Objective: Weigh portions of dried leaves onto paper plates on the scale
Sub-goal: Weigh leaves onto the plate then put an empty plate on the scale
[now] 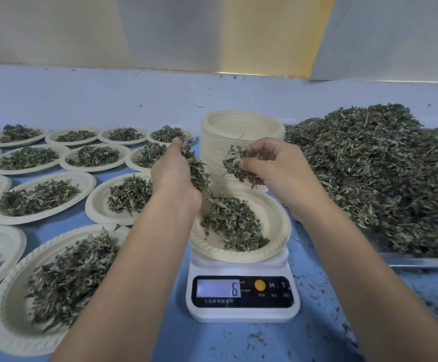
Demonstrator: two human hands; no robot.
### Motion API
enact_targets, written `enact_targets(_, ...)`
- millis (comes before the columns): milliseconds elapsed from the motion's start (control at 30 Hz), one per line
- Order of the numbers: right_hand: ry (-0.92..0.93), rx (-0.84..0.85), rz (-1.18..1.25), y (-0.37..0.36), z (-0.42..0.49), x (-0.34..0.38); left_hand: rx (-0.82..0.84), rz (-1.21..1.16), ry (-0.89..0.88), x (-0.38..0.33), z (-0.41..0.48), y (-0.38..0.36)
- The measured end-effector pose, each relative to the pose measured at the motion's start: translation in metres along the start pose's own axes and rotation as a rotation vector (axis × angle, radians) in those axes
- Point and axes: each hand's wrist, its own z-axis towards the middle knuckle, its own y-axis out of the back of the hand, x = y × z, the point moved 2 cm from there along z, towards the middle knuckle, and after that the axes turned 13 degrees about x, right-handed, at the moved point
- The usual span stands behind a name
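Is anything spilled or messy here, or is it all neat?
Yes. Bits of dried leaves lie scattered on the blue table in front of and to the right of the scale, outside the paper plates. Nothing else stands out.

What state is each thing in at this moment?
scale, on, display reads 6.
weighing plate, on the scale, partly filled.
left hand, holds a bunch of dried leaves.
right hand, pinches a smaller clump.
plate stack, empty, behind the scale.
plates at left, filled with portions.
leaf pile, heaped on a tray.
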Motion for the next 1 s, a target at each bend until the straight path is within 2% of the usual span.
enact_targets(267,-0.082,0.066,-0.331,0.0003,-0.0023,-0.0065,0.039,-0.095,-0.053,-0.004,-0.0093,-0.0057)
enact_targets(1000,0.054,-0.006,-0.063,-0.0002,-0.0002,-0.0011,0.042,-0.053,-0.004,-0.002,-0.0018,-0.0044)
